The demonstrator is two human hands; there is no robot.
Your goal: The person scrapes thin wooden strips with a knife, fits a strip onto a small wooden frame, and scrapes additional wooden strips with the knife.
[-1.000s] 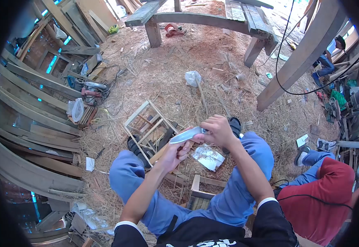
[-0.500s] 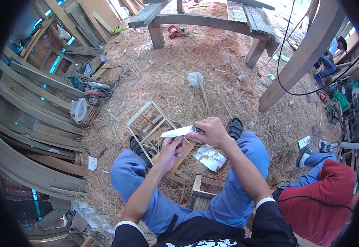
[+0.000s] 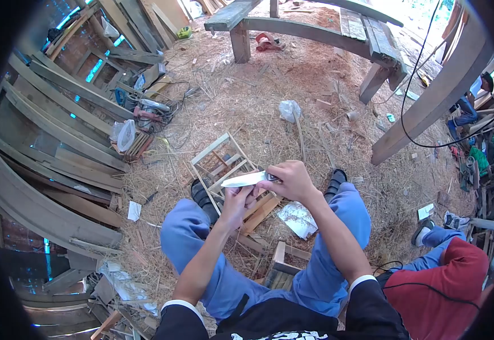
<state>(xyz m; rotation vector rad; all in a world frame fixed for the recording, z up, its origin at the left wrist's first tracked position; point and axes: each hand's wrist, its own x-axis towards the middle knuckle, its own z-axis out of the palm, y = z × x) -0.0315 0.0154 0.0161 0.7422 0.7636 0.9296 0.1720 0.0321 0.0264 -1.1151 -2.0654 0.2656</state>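
Observation:
My right hand is closed round the dark handle of a knife. Its broad, pale blade points left, lying just above my left hand. The fingers of that hand are bent together under the blade; whatever they pinch is too small or hidden to name. Beyond my hands a light wooden frame of thin slats rests tilted on the ground. Below them lie a wooden board and a white sheet sprinkled with shavings. A small wooden box-like piece stands between my legs.
A person in a red top sits close at my right; another person is farther back. A wooden bench stands ahead, with a slanting post at right. Planks and a circular saw are at left.
The view has swung slightly left, so surroundings sit farther right and lower. The knife stays in my right hand over the left hand, with little visible movement.

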